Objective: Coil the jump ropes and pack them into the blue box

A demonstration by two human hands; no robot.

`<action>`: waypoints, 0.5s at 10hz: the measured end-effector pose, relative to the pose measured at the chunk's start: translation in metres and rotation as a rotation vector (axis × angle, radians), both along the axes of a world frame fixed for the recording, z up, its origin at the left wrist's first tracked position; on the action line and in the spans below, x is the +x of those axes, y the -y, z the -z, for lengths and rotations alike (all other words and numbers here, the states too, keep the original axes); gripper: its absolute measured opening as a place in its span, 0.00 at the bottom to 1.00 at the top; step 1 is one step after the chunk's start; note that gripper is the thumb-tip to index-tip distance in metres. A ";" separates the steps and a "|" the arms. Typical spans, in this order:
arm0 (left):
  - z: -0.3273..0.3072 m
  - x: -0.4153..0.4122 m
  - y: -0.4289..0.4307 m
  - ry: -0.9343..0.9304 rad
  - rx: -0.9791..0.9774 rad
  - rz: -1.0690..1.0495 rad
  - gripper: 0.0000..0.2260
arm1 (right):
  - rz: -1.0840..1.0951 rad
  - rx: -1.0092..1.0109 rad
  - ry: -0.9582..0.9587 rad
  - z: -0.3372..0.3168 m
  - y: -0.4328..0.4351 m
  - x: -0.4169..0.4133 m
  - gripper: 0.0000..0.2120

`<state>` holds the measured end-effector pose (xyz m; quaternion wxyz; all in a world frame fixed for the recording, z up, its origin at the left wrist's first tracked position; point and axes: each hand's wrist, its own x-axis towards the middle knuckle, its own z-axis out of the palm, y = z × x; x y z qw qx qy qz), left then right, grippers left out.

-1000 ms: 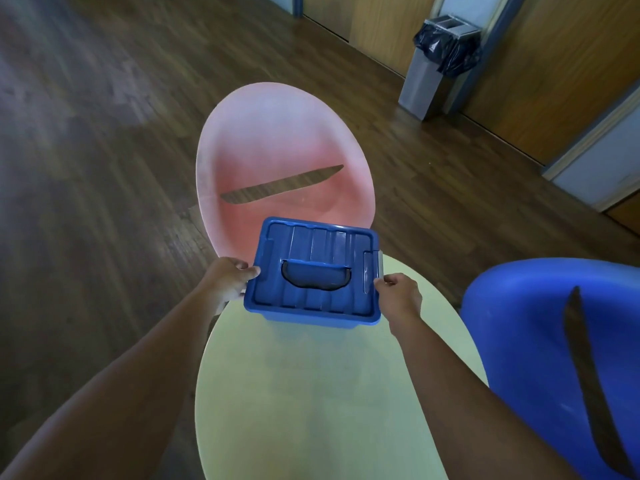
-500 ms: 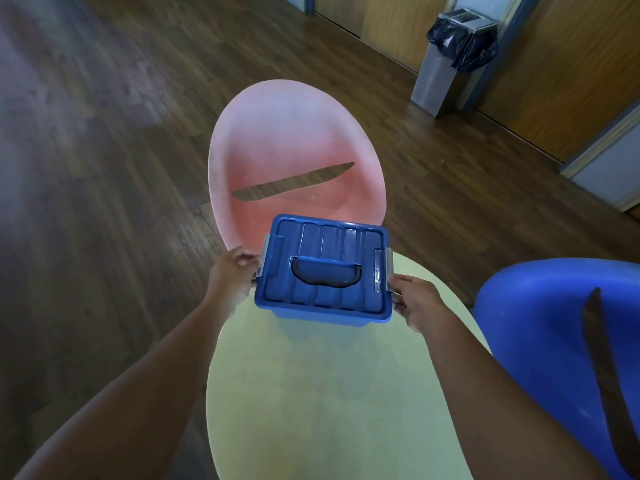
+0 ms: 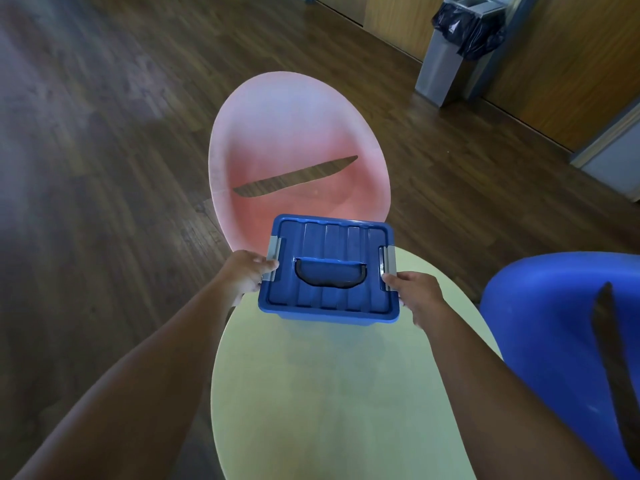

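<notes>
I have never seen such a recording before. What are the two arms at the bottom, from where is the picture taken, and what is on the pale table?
There is no machine here. The arms belong to a person who wears one wide-angle camera on the head, so the view looks forward and down at the person's own hands. On the far end of the pale yellow-green table stands a blue box with its lid on. The left hand touches the grey latch on the left side, and the right hand is at the latch on the right. No jump ropes are visible. Behind the table is a pink chair, to the right a blue chair, and far back a grey bin.
</notes>
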<state>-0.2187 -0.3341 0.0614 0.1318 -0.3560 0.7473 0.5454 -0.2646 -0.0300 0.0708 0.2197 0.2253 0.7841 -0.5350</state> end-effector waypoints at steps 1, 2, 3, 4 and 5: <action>0.002 0.001 0.002 -0.006 -0.083 0.044 0.16 | 0.001 0.019 -0.001 -0.001 0.001 0.000 0.12; 0.000 0.004 0.000 -0.038 -0.211 0.099 0.14 | -0.005 0.044 -0.021 -0.002 0.003 0.001 0.13; -0.006 0.009 -0.005 -0.006 -0.379 0.188 0.14 | -0.055 0.123 -0.047 -0.006 0.004 0.003 0.14; -0.013 0.014 -0.007 -0.005 -0.517 0.264 0.18 | -0.118 0.265 -0.116 -0.010 0.003 0.005 0.16; -0.016 0.021 -0.009 -0.098 -0.578 0.261 0.20 | -0.132 0.351 -0.184 -0.017 -0.004 0.016 0.15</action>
